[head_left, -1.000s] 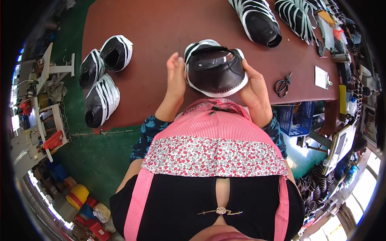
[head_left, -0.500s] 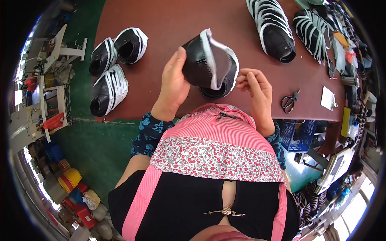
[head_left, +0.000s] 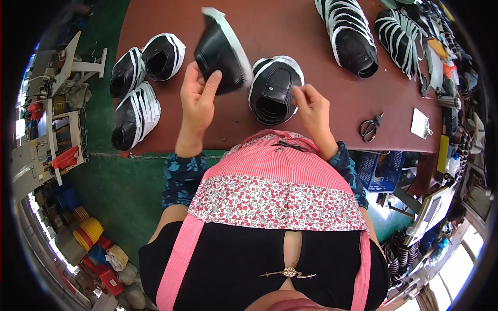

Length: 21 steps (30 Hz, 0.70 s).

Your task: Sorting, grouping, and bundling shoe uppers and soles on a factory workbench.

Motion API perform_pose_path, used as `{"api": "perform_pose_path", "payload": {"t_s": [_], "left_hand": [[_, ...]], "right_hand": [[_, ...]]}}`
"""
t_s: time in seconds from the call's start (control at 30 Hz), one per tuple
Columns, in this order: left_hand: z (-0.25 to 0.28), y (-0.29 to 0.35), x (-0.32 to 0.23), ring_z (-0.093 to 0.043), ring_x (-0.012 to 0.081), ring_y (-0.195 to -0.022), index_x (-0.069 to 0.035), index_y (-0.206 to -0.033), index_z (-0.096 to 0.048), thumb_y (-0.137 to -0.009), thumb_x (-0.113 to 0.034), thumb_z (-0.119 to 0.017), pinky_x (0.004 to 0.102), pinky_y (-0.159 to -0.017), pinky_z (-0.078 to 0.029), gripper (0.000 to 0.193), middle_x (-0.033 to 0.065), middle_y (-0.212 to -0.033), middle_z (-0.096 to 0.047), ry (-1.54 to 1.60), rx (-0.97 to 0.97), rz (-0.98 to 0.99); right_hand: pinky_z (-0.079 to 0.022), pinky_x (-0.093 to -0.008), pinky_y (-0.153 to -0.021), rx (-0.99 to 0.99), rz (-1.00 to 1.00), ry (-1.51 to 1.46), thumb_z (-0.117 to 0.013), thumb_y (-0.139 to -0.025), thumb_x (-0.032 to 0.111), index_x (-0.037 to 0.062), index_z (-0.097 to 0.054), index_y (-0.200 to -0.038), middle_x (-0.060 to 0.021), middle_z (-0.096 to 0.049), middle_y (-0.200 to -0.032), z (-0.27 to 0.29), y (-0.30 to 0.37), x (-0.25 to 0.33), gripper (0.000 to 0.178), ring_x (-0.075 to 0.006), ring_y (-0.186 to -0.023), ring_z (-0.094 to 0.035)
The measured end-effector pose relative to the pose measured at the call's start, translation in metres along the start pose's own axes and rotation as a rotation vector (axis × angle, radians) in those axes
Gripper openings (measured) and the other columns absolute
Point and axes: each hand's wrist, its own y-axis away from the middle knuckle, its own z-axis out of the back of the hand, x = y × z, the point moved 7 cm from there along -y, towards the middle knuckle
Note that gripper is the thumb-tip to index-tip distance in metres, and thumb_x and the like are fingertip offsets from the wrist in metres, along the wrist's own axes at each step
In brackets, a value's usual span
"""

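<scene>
A black shoe upper with a white edge is held up in my left hand, gripped between thumb and fingers; its edge is slightly blurred. Just right of it, a small stack of nested black shoe uppers lies on the table, toe end away from me and openings toward me. The fingers of my right hand are closed at the right edge of this stack, pinching the upper there. Part of that edge is hidden by my fingertips.
On the brown table, three groups of black uppers stand at the left. Longer stacks lie at the far right. Black-handled snips and a clipped white paper rest at the right. A blue crate sits below the table edge.
My left hand has moved left with its upper, which has turned and now uncovers the middle stack. My right hand has shifted slightly left onto the stack's edge.
</scene>
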Motion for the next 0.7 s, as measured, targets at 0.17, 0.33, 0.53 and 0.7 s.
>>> {"api": "perform_pose_path", "payload": {"t_s": [0.17,0.33,0.53,0.7], "left_hand": [[0.069,0.044,0.134,-0.075,0.0412,-0.099,-0.011,-0.125,-0.065,-0.106,-0.019,-0.068,0.0531,-0.077,-0.06,0.021,0.0169,-0.108,-0.077,-1.174,0.462,-0.045],[0.112,0.1,0.205,-0.071,0.0387,-0.105,-0.008,-0.123,-0.069,-0.103,-0.019,-0.071,0.0498,-0.091,-0.058,0.023,0.0136,-0.108,-0.076,-1.506,0.531,0.022],[0.025,0.1,0.208,-0.068,0.0129,-0.109,0.001,-0.121,-0.075,-0.105,-0.045,-0.079,0.0307,-0.092,-0.054,0.049,0.0077,-0.117,-0.077,-0.165,0.035,0.637],[-0.064,0.076,0.197,-0.064,0.0123,-0.103,-0.003,-0.144,-0.062,-0.098,-0.056,-0.082,0.0273,-0.088,-0.047,0.073,0.0022,-0.123,-0.071,-0.105,0.056,0.813]], "right_hand": [[-0.058,-0.0548,-0.065,0.256,-0.029,0.771,-0.072,-0.1,0.056,0.0027,-0.072,-0.077,-0.0206,-0.073,-0.072,-0.023,0.028,-0.112,0.058,-0.0433,-0.07,-0.074],[-0.057,-0.0578,-0.064,0.141,0.079,0.825,-0.064,-0.102,0.033,0.0045,-0.072,-0.078,-0.0221,-0.074,-0.075,-0.024,0.033,-0.122,0.038,-0.0442,-0.07,-0.073],[-0.054,-0.0532,-0.06,-0.003,0.321,0.7,-0.068,-0.101,0.026,0.0064,-0.061,-0.073,-0.0181,-0.067,-0.068,-0.003,0.047,-0.05,0.035,-0.04,-0.062,-0.069],[-0.055,-0.0521,-0.061,-0.037,0.382,0.686,-0.069,-0.101,0.024,0.009,-0.062,-0.077,-0.0155,-0.066,-0.068,0.01,0.058,-0.034,0.029,-0.0374,-0.064,-0.069]]}}
